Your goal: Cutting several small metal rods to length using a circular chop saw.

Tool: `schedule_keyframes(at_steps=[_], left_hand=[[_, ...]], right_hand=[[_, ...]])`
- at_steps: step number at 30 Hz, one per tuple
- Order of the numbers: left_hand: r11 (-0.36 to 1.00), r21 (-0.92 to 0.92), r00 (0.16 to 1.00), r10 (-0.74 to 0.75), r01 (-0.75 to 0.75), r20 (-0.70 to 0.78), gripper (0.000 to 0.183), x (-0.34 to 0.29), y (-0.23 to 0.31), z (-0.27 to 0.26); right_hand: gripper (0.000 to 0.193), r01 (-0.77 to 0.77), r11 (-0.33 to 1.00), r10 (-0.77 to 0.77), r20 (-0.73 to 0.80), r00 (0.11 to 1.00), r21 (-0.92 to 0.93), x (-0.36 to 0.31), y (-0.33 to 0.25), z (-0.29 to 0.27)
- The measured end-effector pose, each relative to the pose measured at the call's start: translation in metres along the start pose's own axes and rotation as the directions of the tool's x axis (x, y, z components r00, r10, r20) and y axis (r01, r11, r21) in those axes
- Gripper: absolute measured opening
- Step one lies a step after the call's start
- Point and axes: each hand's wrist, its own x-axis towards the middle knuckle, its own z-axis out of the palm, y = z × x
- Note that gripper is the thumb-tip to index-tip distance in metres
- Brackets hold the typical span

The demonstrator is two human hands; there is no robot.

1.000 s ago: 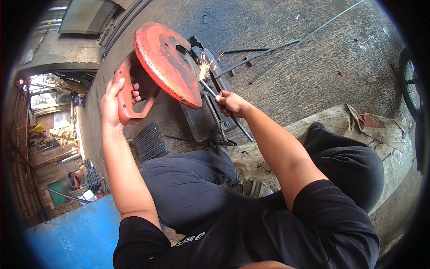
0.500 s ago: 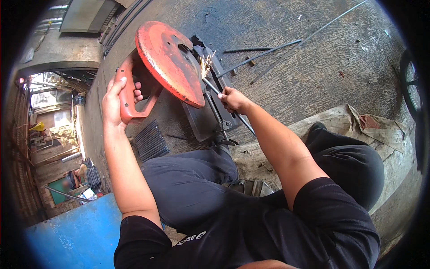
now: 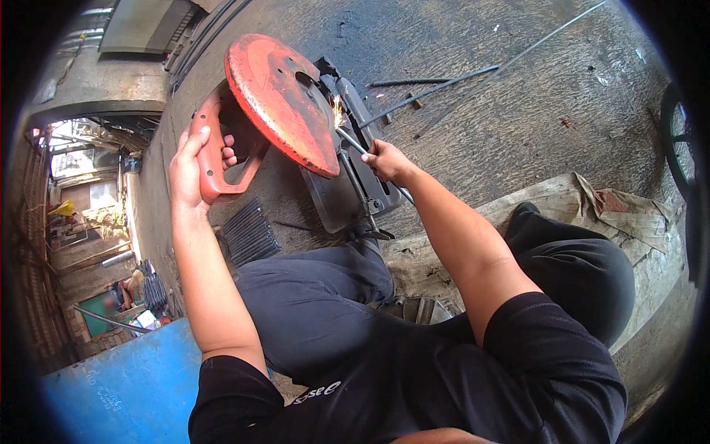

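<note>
My left hand (image 3: 194, 169) is closed round the red D-shaped handle of a cut-off saw (image 3: 277, 100), thumb on top and fingertips through the opening. The saw's scuffed red guard hides most of the disc. Below the guard, my right hand (image 3: 386, 162) grips a thin metal rod (image 3: 350, 139), whose upper end lies at the blade. Orange sparks (image 3: 337, 111) spray at that end. The rod's other end sticks out past my right hand, over the saw's grey base (image 3: 329, 203). A clamp screw (image 3: 362, 194) runs along the base.
A bundle of short dark rods (image 3: 250, 231) lies left of the base. Longer rods (image 3: 458, 76) stretch across the wet floor beyond it. A crumpled cloth sheet (image 3: 569, 194) is spread at right. A blue panel (image 3: 126, 381) stands at lower left, and a person (image 3: 127, 290) is in the background.
The rod's near end now sticks out less below my right hand. The spark spray has become smaller. Both hands stay almost where they were.
</note>
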Motion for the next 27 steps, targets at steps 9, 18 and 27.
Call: schedule_keyframes(at_steps=[9,18,27], left_hand=[[1.0,-0.01,1.0,-0.004,0.004,0.006,0.05,0.001,-0.002,-0.001],[1.0,-0.007,1.0,0.01,-0.01,0.013,0.052,0.0,-0.002,0.0],[0.999,-0.035,1.0,0.012,-0.011,0.021,0.05,0.0,-0.002,0.002]], right_hand=[[0.028,0.094,0.95,-0.14,-0.136,0.981,-0.296,-0.001,-0.002,0.0],[0.033,0.049,0.971,-0.112,-0.261,0.959,-0.235,0.008,0.008,0.01],[0.031,0.121,0.961,-0.165,-0.165,0.972,-0.251,0.015,0.013,0.005]])
